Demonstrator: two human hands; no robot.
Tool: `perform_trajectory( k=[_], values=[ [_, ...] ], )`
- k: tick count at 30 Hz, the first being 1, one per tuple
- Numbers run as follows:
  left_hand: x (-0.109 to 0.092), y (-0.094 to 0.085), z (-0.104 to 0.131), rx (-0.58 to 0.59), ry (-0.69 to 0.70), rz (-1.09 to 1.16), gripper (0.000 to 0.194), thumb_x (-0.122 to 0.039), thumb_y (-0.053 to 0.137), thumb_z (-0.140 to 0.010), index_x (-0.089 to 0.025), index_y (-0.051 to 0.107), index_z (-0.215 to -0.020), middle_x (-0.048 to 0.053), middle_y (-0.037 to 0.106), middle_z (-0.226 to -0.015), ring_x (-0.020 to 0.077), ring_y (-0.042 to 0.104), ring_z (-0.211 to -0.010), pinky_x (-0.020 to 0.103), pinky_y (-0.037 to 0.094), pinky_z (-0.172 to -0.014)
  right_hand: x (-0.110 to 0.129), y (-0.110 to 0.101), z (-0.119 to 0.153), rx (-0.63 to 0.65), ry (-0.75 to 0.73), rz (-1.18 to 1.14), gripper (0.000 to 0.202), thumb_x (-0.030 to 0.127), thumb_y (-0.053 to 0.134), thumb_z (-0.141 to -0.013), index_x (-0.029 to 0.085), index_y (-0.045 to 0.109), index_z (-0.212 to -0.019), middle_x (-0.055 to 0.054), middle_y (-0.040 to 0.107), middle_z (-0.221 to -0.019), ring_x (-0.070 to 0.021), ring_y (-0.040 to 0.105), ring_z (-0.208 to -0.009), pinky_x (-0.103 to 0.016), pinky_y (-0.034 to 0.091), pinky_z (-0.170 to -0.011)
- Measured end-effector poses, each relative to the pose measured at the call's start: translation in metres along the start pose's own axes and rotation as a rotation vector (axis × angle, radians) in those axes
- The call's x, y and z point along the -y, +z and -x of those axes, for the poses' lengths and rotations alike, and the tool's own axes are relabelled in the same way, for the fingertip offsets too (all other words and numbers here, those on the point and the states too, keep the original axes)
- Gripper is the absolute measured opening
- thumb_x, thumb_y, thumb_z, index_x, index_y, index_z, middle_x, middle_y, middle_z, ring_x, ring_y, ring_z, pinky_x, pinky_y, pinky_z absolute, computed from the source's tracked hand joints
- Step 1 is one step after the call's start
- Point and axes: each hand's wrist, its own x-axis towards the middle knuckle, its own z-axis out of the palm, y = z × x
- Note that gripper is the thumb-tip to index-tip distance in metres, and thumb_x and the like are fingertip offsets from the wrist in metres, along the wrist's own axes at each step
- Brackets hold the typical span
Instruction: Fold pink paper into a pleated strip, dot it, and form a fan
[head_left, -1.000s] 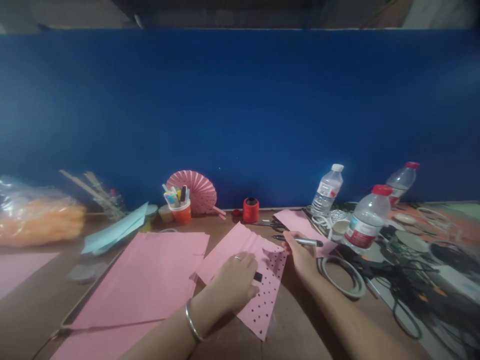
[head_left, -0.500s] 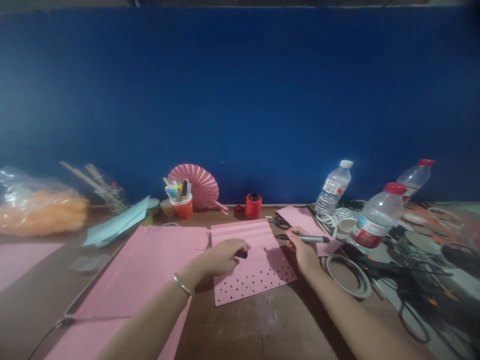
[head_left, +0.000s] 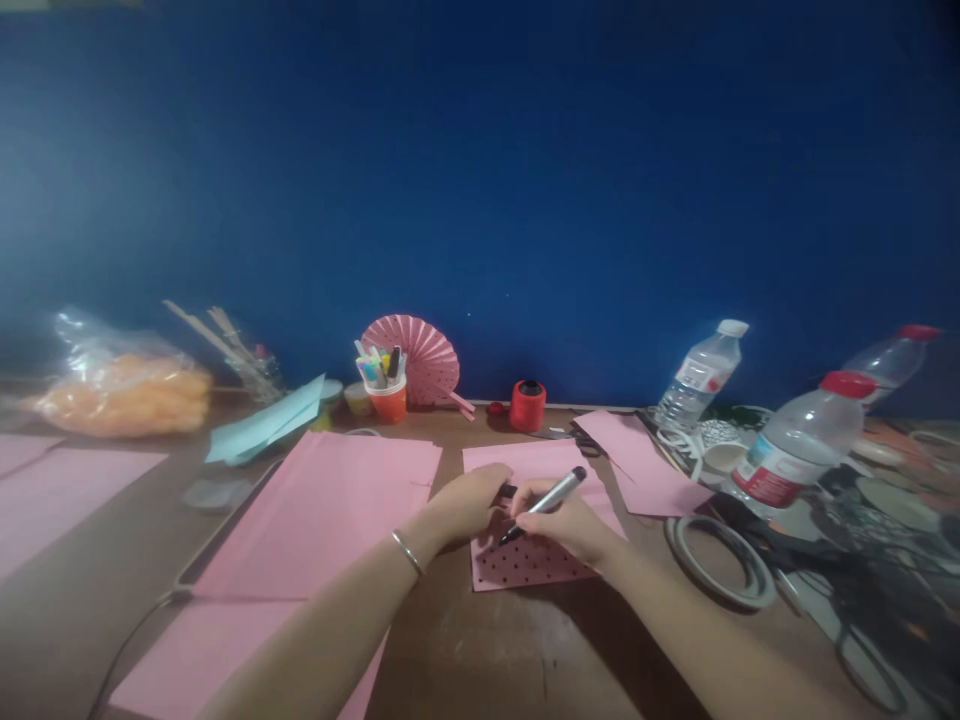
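- Right hand [head_left: 568,522] grips marker [head_left: 556,494], tip down at dotted paper [head_left: 532,458].
- Left hand [head_left: 466,503] rests on dotted paper, gripping small black thing [head_left: 508,491].
- Red spool [head_left: 528,408] stands behind dotted paper.

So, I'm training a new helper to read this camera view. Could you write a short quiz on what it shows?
1. True or false: the right hand holds the marker with its tip pointing down toward the dotted pink sheet.
2. Which stands in front of the pink fan?
a) a roll of tape
b) a cup of pens
c) a red spool
3. How many bottles have a red cap?

Key: 1 true; 2 b; 3 two.
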Motion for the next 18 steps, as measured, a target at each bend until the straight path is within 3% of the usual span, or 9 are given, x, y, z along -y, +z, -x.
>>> perform_trajectory(
  k=[3,6,12,18],
  values=[
    [0.006,0.002,0.0,-0.005,-0.03,0.045,0.045,-0.018,0.048,-0.072,-0.019,0.038,-0.116,0.007,0.052,-0.111,0.0212,0.053,-0.094,0.03,0.041,-0.078,-0.007,0.015,-0.013,0.049,-0.002,0.07,0.009,0.021,0.062,-0.061,0.015,0.056,-0.061,0.004,0.051,-0.052,-0.008,0.042,-0.048,-0.018,0.031,-0.046],
    [0.016,0.0,0.001,-0.047,0.009,0.019,0.043,-0.019,0.048,-0.073,-0.019,0.039,-0.115,0.008,0.049,-0.116,0.021,0.05,-0.1,0.03,0.039,-0.082,-0.019,0.023,-0.02,-0.032,-0.023,0.072,0.015,0.024,0.062,-0.062,0.016,0.051,-0.056,0.005,0.046,-0.048,-0.008,0.04,-0.048,-0.019,0.031,-0.047],
    [0.029,-0.003,0.002,-0.137,-0.069,-0.139,0.052,-0.04,0.056,-0.071,-0.015,0.04,-0.114,0.011,0.041,-0.124,0.0267,0.037,-0.113,0.036,0.028,-0.094,-0.025,0.024,-0.016,-0.09,0.013,0.122,0.019,0.029,0.058,-0.067,0.018,0.047,-0.056,0.006,0.045,-0.046,-0.0089,0.039,-0.044,-0.02,0.03,-0.045],
    [0.028,-0.003,0.003,-0.127,-0.081,-0.164,0.055,-0.04,0.054,-0.073,-0.015,0.036,-0.119,0.011,0.041,-0.125,0.0263,0.037,-0.113,0.036,0.027,-0.094,-0.023,0.03,-0.015,-0.071,0.054,0.158,0.017,0.028,0.058,-0.066,0.018,0.048,-0.056,0.007,0.042,-0.043,-0.0078,0.036,-0.041,-0.019,0.027,-0.042]
  ],
)
